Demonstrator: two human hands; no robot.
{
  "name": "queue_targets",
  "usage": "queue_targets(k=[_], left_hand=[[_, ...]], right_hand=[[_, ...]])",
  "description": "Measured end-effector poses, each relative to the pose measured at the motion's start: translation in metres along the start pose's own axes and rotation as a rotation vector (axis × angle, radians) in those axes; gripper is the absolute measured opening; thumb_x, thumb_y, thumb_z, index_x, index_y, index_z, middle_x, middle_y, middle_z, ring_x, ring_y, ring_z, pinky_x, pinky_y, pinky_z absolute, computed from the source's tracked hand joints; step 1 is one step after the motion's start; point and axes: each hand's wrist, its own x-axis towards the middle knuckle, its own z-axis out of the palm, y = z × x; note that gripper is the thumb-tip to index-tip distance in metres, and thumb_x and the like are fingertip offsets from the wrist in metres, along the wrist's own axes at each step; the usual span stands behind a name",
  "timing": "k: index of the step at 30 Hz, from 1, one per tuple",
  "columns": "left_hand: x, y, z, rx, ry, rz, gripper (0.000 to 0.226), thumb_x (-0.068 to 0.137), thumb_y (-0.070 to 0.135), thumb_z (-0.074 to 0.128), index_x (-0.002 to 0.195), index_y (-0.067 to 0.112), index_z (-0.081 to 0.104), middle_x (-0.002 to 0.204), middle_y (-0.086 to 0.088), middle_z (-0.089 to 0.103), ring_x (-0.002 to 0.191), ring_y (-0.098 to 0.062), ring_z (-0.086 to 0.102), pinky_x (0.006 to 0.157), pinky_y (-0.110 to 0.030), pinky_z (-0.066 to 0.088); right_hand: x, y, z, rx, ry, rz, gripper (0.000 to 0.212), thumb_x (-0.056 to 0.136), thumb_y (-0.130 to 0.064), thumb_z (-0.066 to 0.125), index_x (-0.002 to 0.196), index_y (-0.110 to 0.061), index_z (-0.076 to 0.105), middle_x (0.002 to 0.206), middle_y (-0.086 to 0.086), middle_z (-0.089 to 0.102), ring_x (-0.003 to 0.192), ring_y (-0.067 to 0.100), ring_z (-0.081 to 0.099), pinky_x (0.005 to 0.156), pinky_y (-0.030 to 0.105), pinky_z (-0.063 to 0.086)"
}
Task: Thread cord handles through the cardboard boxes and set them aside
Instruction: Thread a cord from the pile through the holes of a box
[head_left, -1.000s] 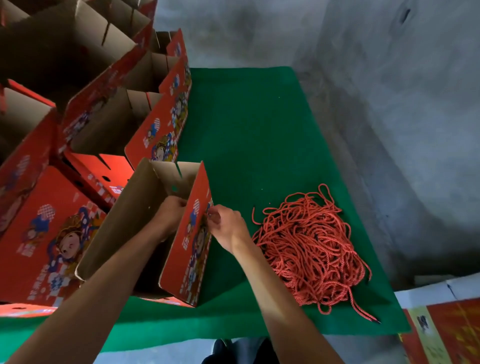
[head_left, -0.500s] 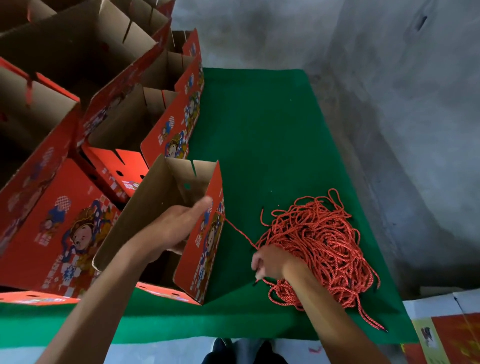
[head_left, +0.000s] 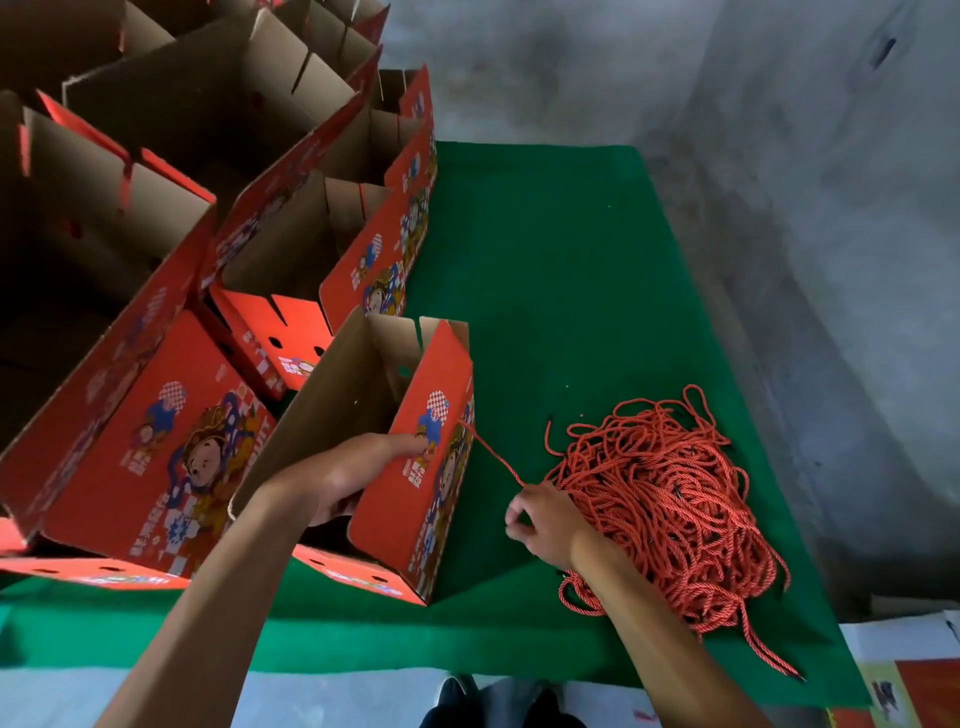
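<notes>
An open red printed cardboard box (head_left: 415, 499) stands on the green table cover (head_left: 561, 291), its brown inside facing up. My left hand (head_left: 353, 473) grips the box's right wall from inside, fingers over its top edge. A red cord (head_left: 493, 454) runs taut from the wall's outer face down to my right hand (head_left: 543, 525), which pinches it just left of the pile of red cords (head_left: 670, 509).
Several more open red boxes (head_left: 156, 312) crowd the left and back left. A grey concrete wall (head_left: 805, 208) runs along the right. Printed sheets (head_left: 914, 675) lie at the bottom right, and dark shoes (head_left: 457, 696) show below the table's front edge.
My right hand left the box wall, dropped toward the cord pile and drew a cord taut from the wall. My left hand moved up onto the wall's top edge.
</notes>
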Motion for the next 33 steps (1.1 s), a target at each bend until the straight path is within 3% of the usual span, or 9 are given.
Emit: queue_targets(k=[5, 9, 11, 16, 20, 25, 27, 29, 33], left_hand=[[-0.005, 0.002, 0.001, -0.079, 0.022, 0.016, 0.035, 0.095, 0.052, 0.062, 0.113, 0.024, 0.069, 0.103, -0.003, 0.08, 0.098, -0.022, 0.074, 0.079, -0.033, 0.054], [-0.003, 0.002, 0.005, -0.063, 0.061, 0.013, 0.038, 0.095, 0.056, 0.061, 0.118, 0.026, 0.066, 0.111, -0.003, 0.076, 0.105, -0.022, 0.07, 0.082, -0.034, 0.052], [-0.002, 0.004, 0.007, -0.058, 0.058, 0.018, 0.038, 0.095, 0.057, 0.06, 0.118, 0.027, 0.066, 0.11, -0.003, 0.076, 0.102, -0.021, 0.07, 0.075, -0.033, 0.052], [-0.001, 0.013, 0.011, -0.037, 0.066, 0.04, 0.03, 0.096, 0.059, 0.057, 0.106, 0.031, 0.063, 0.099, 0.003, 0.074, 0.089, -0.014, 0.069, 0.063, -0.028, 0.047], [-0.001, 0.016, 0.013, -0.036, 0.037, 0.055, 0.034, 0.095, 0.065, 0.053, 0.106, 0.033, 0.061, 0.104, 0.003, 0.073, 0.094, -0.015, 0.069, 0.066, -0.029, 0.049], [0.0, 0.014, 0.015, -0.03, -0.031, 0.089, 0.039, 0.091, 0.072, 0.048, 0.106, 0.038, 0.06, 0.103, 0.009, 0.074, 0.091, -0.01, 0.072, 0.065, -0.029, 0.054], [0.002, 0.013, 0.015, -0.048, -0.059, 0.108, 0.042, 0.091, 0.074, 0.047, 0.107, 0.038, 0.061, 0.105, 0.008, 0.075, 0.095, -0.013, 0.073, 0.069, -0.031, 0.056], [0.004, 0.011, 0.015, -0.057, -0.073, 0.115, 0.044, 0.091, 0.073, 0.047, 0.109, 0.036, 0.062, 0.1, 0.009, 0.079, 0.092, -0.012, 0.076, 0.069, -0.031, 0.057], [0.008, 0.009, 0.014, -0.094, -0.111, 0.115, 0.057, 0.088, 0.08, 0.041, 0.108, 0.033, 0.067, 0.104, 0.004, 0.079, 0.097, -0.017, 0.076, 0.074, -0.034, 0.06]], right_hand=[[0.007, -0.049, -0.007, 0.613, 0.169, -0.073, 0.005, 0.097, -0.032, 0.07, 0.101, -0.03, 0.071, 0.096, -0.012, 0.077, 0.09, 0.0, 0.071, 0.08, 0.013, 0.052], [0.004, -0.062, -0.003, 0.8, 0.255, -0.068, 0.011, 0.091, -0.031, 0.077, 0.103, -0.028, 0.077, 0.093, -0.01, 0.079, 0.086, 0.008, 0.075, 0.076, 0.02, 0.056], [0.002, -0.061, -0.002, 0.813, 0.24, -0.048, 0.015, 0.091, -0.03, 0.077, 0.105, -0.024, 0.077, 0.094, -0.007, 0.079, 0.087, 0.01, 0.076, 0.082, 0.029, 0.06], [-0.003, -0.061, -0.001, 0.806, 0.234, -0.057, 0.009, 0.098, -0.022, 0.069, 0.102, -0.02, 0.076, 0.092, -0.007, 0.079, 0.087, 0.008, 0.074, 0.088, 0.026, 0.057], [-0.007, -0.065, -0.005, 0.825, 0.228, -0.061, 0.013, 0.101, -0.019, 0.066, 0.107, -0.014, 0.075, 0.093, -0.002, 0.079, 0.088, 0.011, 0.074, 0.09, 0.027, 0.057], [-0.007, -0.069, -0.01, 0.763, 0.243, -0.008, 0.018, 0.103, -0.017, 0.061, 0.107, -0.005, 0.073, 0.086, -0.005, 0.076, 0.075, 0.004, 0.07, 0.073, 0.019, 0.052], [-0.006, -0.074, -0.008, 0.626, 0.255, -0.006, 0.019, 0.105, -0.014, 0.055, 0.103, -0.009, 0.073, 0.087, -0.005, 0.074, 0.075, 0.011, 0.071, 0.068, 0.027, 0.055], [-0.004, -0.081, -0.003, 0.501, 0.281, -0.016, 0.022, 0.104, -0.008, 0.051, 0.097, -0.01, 0.072, 0.09, 0.001, 0.075, 0.079, 0.022, 0.072, 0.074, 0.04, 0.059], [-0.002, -0.083, -0.002, 0.614, 0.343, -0.001, 0.019, 0.104, -0.013, 0.056, 0.1, -0.01, 0.075, 0.092, 0.002, 0.077, 0.083, 0.017, 0.074, 0.079, 0.036, 0.061]])
